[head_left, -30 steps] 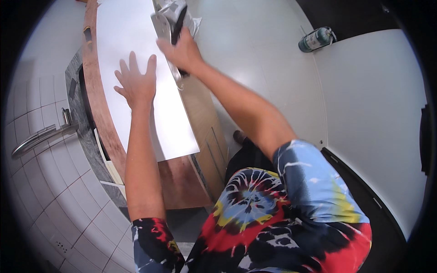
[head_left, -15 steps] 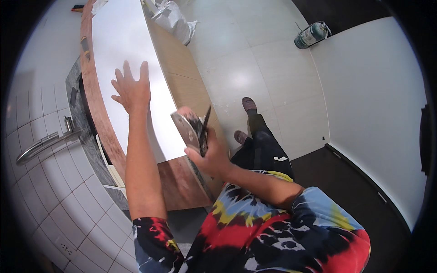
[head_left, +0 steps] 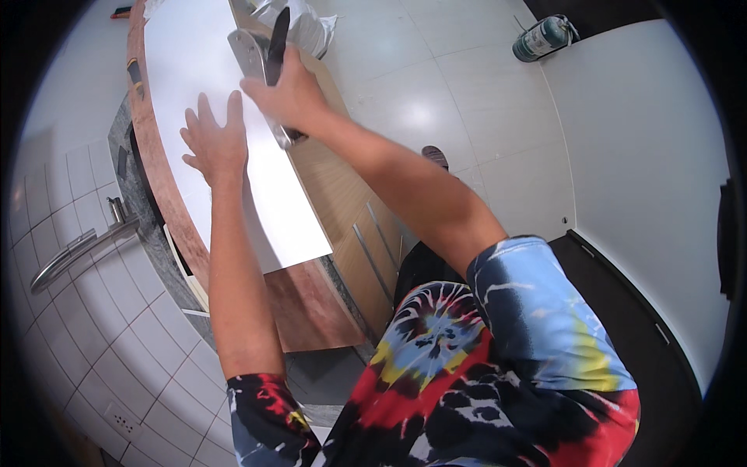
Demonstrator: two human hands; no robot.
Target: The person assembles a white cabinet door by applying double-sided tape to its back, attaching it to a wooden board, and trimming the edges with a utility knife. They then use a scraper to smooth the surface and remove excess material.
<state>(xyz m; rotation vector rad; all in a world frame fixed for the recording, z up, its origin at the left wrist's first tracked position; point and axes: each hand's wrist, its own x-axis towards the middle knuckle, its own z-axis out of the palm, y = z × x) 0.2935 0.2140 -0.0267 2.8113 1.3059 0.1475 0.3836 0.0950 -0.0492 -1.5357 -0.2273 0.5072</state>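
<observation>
White panel [head_left: 288,226]: flat on brown board [head_left: 307,307] | Left hand [head_left: 218,152]: spread on panel, holding nothing | Right hand [head_left: 292,97]: gripping 1 hand plane [head_left: 250,50] at panel's right edge | Progress: edge work judged unfinished; amounts done, left cannot be told

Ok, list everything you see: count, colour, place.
Long rectangular panel: one, white, upper left
Wooden board: one, reddish brown, beneath the panel
Plane-like metal tool: one, silver and black, panel's right edge
Slim tool: one, yellow and black, board's left edge
Curved metal tap: one, silver, left
Tiled wall: one, white, left
Crumpled plastic bag: one, white, top centre
Cylindrical extinguisher: one, green, upper right
Tiled floor: one, pale grey, upper centre
Flat cabinet front: one, light brown, right of panel
Smooth partition: one, white, right
Patterned shirt: one, multicoloured, bottom
Left hand: one, bare, spread on panel
Right hand: one, bare, gripping metal tool
</observation>
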